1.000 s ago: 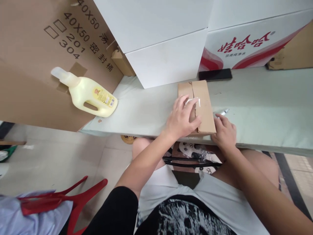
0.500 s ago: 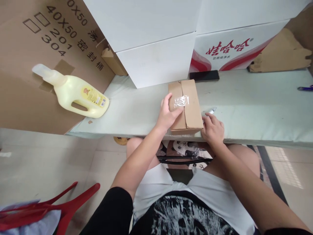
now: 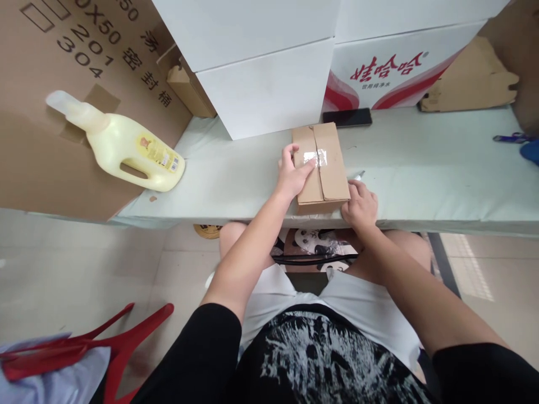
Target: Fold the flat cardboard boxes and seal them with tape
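A small brown cardboard box [image 3: 330,182] sits at the front of the cloth-covered table, a strip of clear tape [image 3: 320,157] across its top seam. My left hand [image 3: 293,173] grips its left side, with the thumb lying on top at the tape. Close by the box's right front corner, my right hand [image 3: 361,205] rests on the table. Its fingers are closed around what looks like a utility knife [image 3: 357,177], whose pale body and pointed grey tip stick out beyond the fingers. The rest of the knife is hidden in the hand.
Behind the box stand white cartons [image 3: 265,95] and a black phone [image 3: 347,117]. A yellow detergent bottle [image 3: 135,148] is at left, before a large brown carton [image 3: 37,151]. Folded cardboard [image 3: 467,84] and a purple-blue object [image 3: 511,138] lie right. A red chair [image 3: 122,348] stands lower left.
The whole view has shifted a little. My left thumb has moved up onto the tape, and my right hand has come slightly nearer the box's corner with the knife. The box stays in place.
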Action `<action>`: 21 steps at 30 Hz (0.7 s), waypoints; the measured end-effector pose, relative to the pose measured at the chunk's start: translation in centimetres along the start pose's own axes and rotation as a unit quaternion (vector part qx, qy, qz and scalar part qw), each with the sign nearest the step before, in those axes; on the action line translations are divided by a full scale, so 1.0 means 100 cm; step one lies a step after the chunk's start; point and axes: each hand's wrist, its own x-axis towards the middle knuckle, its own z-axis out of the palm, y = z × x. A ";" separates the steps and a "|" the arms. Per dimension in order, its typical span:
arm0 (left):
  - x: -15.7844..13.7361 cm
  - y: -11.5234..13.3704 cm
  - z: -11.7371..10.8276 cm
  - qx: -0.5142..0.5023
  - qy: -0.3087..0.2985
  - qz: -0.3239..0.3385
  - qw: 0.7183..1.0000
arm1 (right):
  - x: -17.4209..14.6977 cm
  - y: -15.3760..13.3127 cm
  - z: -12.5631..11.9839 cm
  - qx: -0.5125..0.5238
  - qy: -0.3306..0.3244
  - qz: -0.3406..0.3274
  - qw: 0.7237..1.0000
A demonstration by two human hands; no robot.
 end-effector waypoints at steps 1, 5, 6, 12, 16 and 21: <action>0.000 0.001 0.000 -0.031 0.003 -0.014 0.999 | 0.000 0.001 0.001 -0.001 0.000 0.000 1.000; -0.001 0.008 0.002 -0.160 0.032 -0.068 0.984 | 0.001 0.004 0.005 -0.014 0.015 -0.007 1.000; -0.001 0.008 0.002 -0.180 0.036 -0.073 0.980 | 0.001 0.005 0.007 -0.020 0.020 -0.010 1.000; 0.000 0.005 0.004 -0.232 0.037 -0.068 0.970 | 0.000 0.007 0.009 -0.022 0.029 -0.013 0.999; 0.000 0.005 0.004 -0.233 0.040 -0.065 0.970 | 0.001 0.005 0.008 -0.006 0.024 -0.005 1.000; 0.000 0.006 0.003 -0.223 0.044 -0.075 0.971 | 0.000 0.004 0.006 -0.005 0.019 -0.005 1.000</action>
